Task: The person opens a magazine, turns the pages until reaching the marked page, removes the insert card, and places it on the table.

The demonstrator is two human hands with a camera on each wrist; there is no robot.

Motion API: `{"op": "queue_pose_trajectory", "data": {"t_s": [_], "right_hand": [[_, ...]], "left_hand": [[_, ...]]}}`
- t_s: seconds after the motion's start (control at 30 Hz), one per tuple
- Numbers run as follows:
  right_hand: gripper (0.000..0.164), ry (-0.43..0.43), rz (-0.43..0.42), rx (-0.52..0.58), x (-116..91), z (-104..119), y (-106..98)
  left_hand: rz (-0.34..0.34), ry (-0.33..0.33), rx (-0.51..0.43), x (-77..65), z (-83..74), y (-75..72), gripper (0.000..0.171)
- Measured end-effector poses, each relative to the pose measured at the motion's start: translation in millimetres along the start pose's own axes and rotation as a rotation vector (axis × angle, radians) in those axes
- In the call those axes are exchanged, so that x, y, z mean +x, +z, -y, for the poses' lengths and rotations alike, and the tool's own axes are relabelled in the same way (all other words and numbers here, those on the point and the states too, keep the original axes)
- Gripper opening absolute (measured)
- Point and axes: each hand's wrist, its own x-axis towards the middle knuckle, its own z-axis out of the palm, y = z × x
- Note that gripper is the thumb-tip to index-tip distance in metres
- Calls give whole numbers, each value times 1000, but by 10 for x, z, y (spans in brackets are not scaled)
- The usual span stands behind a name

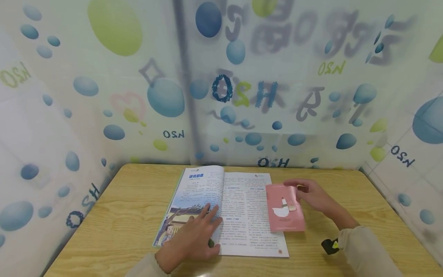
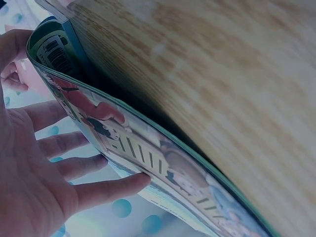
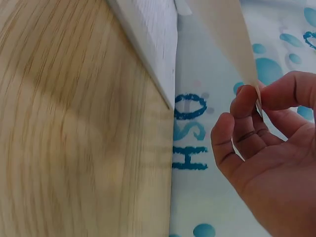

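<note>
An open magazine (image 1: 238, 231) lies on the table, its left page showing a headline and a cartoon drawing, its right page filled with columns of print. My left hand (image 1: 197, 236) rests on the left page with its fingers spread straight; the left wrist view shows those fingers (image 2: 106, 190) against the illustrated page. Over the magazine's right edge, my right hand (image 1: 313, 196) holds up a pink card (image 1: 284, 221) with a white bird-like figure printed on it. In the right wrist view, thumb and fingertips pinch the card's edge (image 3: 227, 34).
The light wooden table (image 1: 114, 215) ends at a patterned curtain (image 1: 221, 138) that rises behind it and along both sides. A small black object with a yellow-green mark (image 1: 329, 246) shows beside the right sleeve (image 1: 367, 250).
</note>
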Motion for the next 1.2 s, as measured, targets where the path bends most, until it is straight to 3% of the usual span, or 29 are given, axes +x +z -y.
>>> {"op": "queue_pose_trajectory", "data": {"t_s": [0.57,0.83,1.07,1.2], "right_hand": [[37,2,-34,-44,-241,-272,-333],[33,16,12,-46,-316,-392,-384],[33,-59,68,-256,-315,-495,-372],[35,-59,71,-342,-302,-517,-359]], "left_hand": [[-4,0,-4,-5,0,-5,63],[5,-6,-6,-2,2,-3,63],[2,-6,-4,-7,-1,-1,63],[3,-4,-4,-5,2,-2,63]]}}
